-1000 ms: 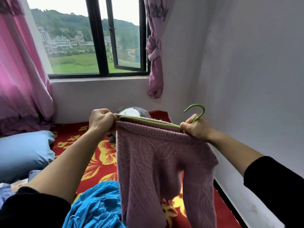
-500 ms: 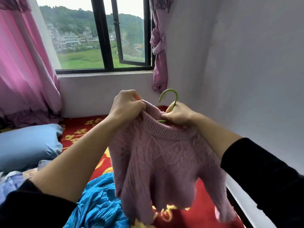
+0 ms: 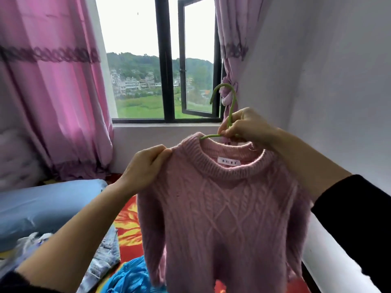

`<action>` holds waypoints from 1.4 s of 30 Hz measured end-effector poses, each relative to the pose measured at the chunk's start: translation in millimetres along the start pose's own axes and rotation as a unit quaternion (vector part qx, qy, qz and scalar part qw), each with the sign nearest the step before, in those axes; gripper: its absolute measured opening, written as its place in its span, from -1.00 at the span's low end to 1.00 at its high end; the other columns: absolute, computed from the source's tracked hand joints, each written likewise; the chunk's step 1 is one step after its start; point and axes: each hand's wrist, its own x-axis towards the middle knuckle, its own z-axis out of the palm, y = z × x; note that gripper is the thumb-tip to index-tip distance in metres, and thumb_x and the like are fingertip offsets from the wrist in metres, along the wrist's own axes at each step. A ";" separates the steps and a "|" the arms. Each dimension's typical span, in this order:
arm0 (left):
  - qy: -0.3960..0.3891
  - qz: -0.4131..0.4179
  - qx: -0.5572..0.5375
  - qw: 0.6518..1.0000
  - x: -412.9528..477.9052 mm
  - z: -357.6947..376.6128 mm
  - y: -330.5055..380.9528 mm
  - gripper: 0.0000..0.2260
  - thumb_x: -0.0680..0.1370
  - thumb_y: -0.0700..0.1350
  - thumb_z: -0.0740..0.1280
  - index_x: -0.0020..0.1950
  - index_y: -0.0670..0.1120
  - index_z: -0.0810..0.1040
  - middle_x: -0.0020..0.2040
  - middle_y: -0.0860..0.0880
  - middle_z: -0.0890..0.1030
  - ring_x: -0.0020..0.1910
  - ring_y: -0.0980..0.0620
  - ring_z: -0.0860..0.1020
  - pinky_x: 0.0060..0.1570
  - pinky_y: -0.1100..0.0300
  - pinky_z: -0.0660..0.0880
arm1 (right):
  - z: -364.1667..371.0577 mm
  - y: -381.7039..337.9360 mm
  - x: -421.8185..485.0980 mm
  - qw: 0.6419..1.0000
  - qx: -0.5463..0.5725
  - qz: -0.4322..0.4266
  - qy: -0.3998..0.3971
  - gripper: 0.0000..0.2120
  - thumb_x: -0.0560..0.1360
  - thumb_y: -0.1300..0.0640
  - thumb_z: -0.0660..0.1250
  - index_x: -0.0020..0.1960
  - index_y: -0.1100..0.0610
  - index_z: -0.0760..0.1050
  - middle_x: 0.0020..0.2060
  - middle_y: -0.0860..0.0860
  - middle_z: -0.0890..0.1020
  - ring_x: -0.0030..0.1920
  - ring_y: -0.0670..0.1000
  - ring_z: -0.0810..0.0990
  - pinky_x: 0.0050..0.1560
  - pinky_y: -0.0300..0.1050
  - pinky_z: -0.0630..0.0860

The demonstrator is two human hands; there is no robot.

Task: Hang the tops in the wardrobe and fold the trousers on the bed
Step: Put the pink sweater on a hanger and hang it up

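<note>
Two hands raised the pink sweater (image 3: 222, 208): left hand (image 3: 143, 168) pinches its shoulder, right hand (image 3: 249, 125) grips the green hanger (image 3: 232, 106). Seems ready to hang.

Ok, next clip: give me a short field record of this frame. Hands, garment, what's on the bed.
left hand: grips the pink sweater at one shoulder
right hand: pinches the green hanger below its hook
sweater state: on the hanger, held up in the air, label showing inside the collar
on the bed: jeans, blue garment, blue pillow
wardrobe: not in view
background: window, pink curtains
</note>
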 end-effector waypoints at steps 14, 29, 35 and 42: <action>0.279 0.020 0.166 0.946 -60.5 -92.0 4.0 -0.74 0.54 0.00 0.20 -0.02 -0.04 0.66 -0.15 0.00 0.66 -0.18 0.03 0.58 -0.18 0.18 0.40 | 71.0 -65.8 25.8 0.986 -0.021 -0.144 -0.085 -0.88 0.47 0.31 0.38 -0.25 0.26 0.56 -0.44 0.05 0.55 -0.51 -0.17 0.46 -0.41 -0.28 0.40; 0.299 -0.232 0.181 0.908 -270.8 -301.4 1.8 -0.91 0.44 -0.06 0.47 -0.18 0.13 0.62 -0.28 0.08 0.66 -0.35 0.24 0.53 -0.30 0.39 0.44 | 263.5 -284.5 -37.3 0.878 0.066 -0.381 -0.282 -0.89 0.40 0.38 0.37 -0.28 0.25 0.57 -0.51 0.06 0.58 -0.52 -0.08 0.47 -0.44 -0.21 0.41; 0.366 -0.267 0.232 0.861 -381.4 -399.0 14.8 -0.92 0.46 -0.05 0.45 -0.15 0.14 0.61 -0.23 0.15 0.64 -0.27 0.27 0.54 -0.22 0.39 0.42 | 340.5 -391.5 -118.8 0.849 0.100 -0.413 -0.314 -0.92 0.40 0.38 0.36 -0.26 0.31 0.58 -0.55 0.05 0.56 -0.57 -0.07 0.44 -0.51 -0.24 0.38; 0.283 -0.398 0.317 0.813 -515.2 -490.6 9.0 -0.91 0.55 0.06 0.31 -0.04 0.12 0.60 -0.12 0.17 0.63 -0.07 0.12 0.57 -0.13 0.21 0.40 | 446.8 -474.5 -214.1 0.810 0.024 -0.446 -0.380 -0.80 0.44 0.28 0.38 -0.32 0.37 0.58 -0.46 0.14 0.63 -0.50 0.01 0.48 -0.47 -0.26 0.42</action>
